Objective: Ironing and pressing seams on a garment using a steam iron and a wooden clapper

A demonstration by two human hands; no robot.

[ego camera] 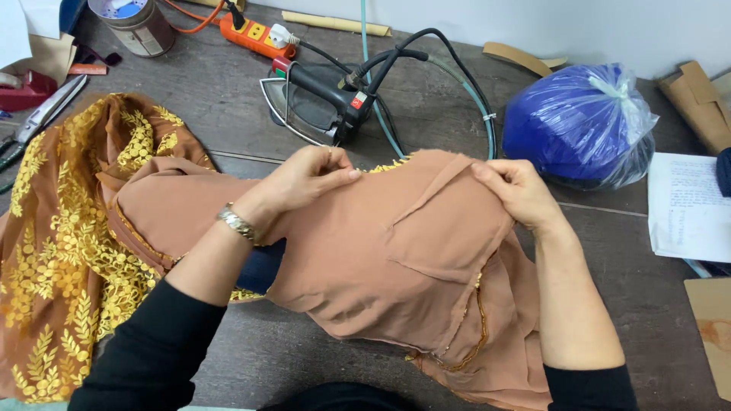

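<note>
Spilling over the left edge of the dark wooden tabletop (426, 91), the sheer brown fabric embroidered with gold leaf patterns (61, 251) hangs partly off the table, and my guess is that its own weight could drag the rest sideways if the hold loosens. Near the far left corner lie grey-handled scissors (42, 114); loose lace drifting that way might snag on the blades. The left hand (308, 179), with a metal wristwatch (236, 223) on its wrist, pinches the upper edge of the plain tan-brown garment (396, 251), fingers closed on the cloth. That garment sits mid-table, pulled over a padded form whose dark blue side just shows below the left forearm. Behind it, just beyond the hands, rests a black-handled steam iron (320, 103) with hoses and cable; if warm, fabric pushed back could scorch, though its heat cannot be judged. The right hand (518, 190) grips the garment's upper right fold, fingers curled shut on it; uneven tugging could distort the seam or gold-beaded trim (481, 320). A blue bundle in a clear plastic bag (582, 125) sits toward the far right.
</note>
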